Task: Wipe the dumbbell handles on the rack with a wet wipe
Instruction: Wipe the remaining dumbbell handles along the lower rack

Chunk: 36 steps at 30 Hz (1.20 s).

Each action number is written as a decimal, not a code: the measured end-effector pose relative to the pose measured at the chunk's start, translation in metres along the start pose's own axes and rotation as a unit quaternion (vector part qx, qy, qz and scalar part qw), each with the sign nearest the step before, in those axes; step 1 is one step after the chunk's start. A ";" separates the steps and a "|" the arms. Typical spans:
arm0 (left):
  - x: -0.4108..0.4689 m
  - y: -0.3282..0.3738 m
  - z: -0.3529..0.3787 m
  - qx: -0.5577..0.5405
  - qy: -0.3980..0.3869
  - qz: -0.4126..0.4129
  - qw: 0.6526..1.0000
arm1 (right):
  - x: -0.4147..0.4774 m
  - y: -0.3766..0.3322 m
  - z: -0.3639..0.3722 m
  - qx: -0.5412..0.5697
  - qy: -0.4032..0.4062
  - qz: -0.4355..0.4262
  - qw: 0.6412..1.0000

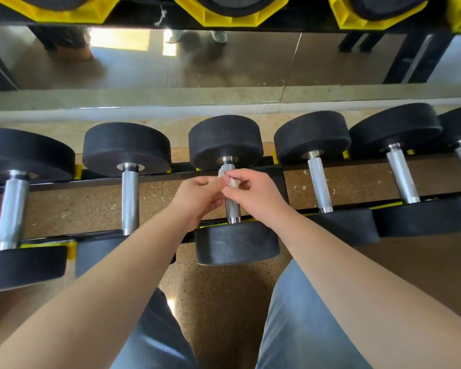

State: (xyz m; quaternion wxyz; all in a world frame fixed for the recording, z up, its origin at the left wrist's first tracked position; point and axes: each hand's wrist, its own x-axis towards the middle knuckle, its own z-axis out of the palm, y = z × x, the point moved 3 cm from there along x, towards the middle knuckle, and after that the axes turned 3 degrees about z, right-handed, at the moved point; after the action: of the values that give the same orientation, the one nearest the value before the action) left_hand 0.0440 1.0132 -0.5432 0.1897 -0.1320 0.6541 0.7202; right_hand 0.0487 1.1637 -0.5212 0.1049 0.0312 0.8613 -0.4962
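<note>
Several black dumbbells with knurled steel handles lie side by side on a black rack (357,166) with yellow saddles. Over the handle (233,212) of the middle dumbbell (237,246), both hands meet. My left hand (197,198) and my right hand (253,195) pinch a small crumpled white wet wipe (230,179) between their fingertips, at the far end of that handle. The wipe touches the handle just below the far weight head. Most of the handle's middle is hidden by my fingers.
Neighbouring handles stand at the left (130,198) and the right (320,187). A mirror (224,65) runs along the wall behind the rack. An upper shelf with yellow cradles (232,14) hangs overhead. My knees in jeans (298,315) are below, over speckled brown floor.
</note>
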 end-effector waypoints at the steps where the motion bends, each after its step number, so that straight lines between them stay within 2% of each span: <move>1: 0.000 0.000 0.002 0.000 0.001 0.003 1.000 | -0.001 -0.002 -0.001 -0.014 -0.003 -0.013 1.000; 4: 0.000 0.003 0.003 0.066 0.057 0.021 0.996 | 0.001 -0.001 -0.009 -0.046 0.061 -0.012 0.997; 6: -0.001 -0.002 0.002 0.095 0.083 0.022 0.992 | 0.006 0.006 -0.016 -0.044 0.090 0.045 0.994; 7: -0.003 -0.007 0.003 0.109 0.075 0.022 0.991 | 0.008 0.011 -0.016 -0.063 0.056 0.084 0.993; 10: -0.003 -0.022 0.007 0.142 0.030 0.025 0.989 | 0.009 0.024 -0.007 -0.088 -0.138 0.178 0.970; 11: -0.002 -0.022 0.007 0.150 0.033 0.030 0.988 | 0.011 0.025 -0.005 -0.053 -0.166 0.200 0.964; 13: 0.000 -0.021 0.004 0.165 0.051 0.039 0.984 | 0.024 0.028 -0.002 0.105 -0.170 0.248 0.948; 16: 0.000 -0.019 0.004 0.187 0.062 0.050 0.979 | 0.052 0.027 0.002 0.347 -0.103 0.261 0.895; 18: -0.001 -0.020 0.003 0.178 0.075 0.050 0.980 | 0.065 0.022 0.003 0.413 -0.077 0.236 0.876; 20: 0.000 -0.021 0.003 0.173 0.083 0.045 0.980 | 0.065 0.021 0.001 0.376 -0.092 0.223 0.894; 22: 0.002 -0.020 0.003 0.174 0.084 0.046 0.980 | 0.052 0.024 -0.001 0.240 -0.163 0.235 0.928; 24: 0.002 -0.020 0.004 0.171 0.085 0.042 0.981 | 0.036 0.028 0.000 0.094 -0.263 0.259 0.925; 25: 0.002 -0.019 0.004 0.173 0.084 0.042 0.980 | 0.029 0.028 -0.001 0.056 -0.294 0.263 0.917; 27: 0.002 -0.020 0.004 0.176 0.081 0.042 0.980 | 0.028 0.026 -0.001 0.069 -0.303 0.256 0.915; 29: 0.002 -0.020 0.005 0.176 0.081 0.041 0.980 | 0.040 0.023 0.002 0.185 -0.249 0.239 0.920; 32: 0.001 -0.019 0.005 0.176 0.082 0.036 0.980 | 0.059 0.021 0.002 0.356 -0.146 0.196 0.902; 34: 0.000 -0.019 0.005 0.174 0.084 0.038 0.980 | 0.054 0.022 0.000 0.326 -0.156 0.193 0.912; 36: 0.001 -0.019 0.005 0.173 0.081 0.039 0.981 | 0.038 0.027 -0.001 0.201 -0.230 0.230 0.924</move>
State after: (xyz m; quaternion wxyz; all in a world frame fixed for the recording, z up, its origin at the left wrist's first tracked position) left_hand 0.0523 1.0200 -0.5597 0.1278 -0.1300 0.7869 0.5895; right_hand 0.0158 1.1766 -0.5514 0.4031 0.1343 0.6647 -0.6146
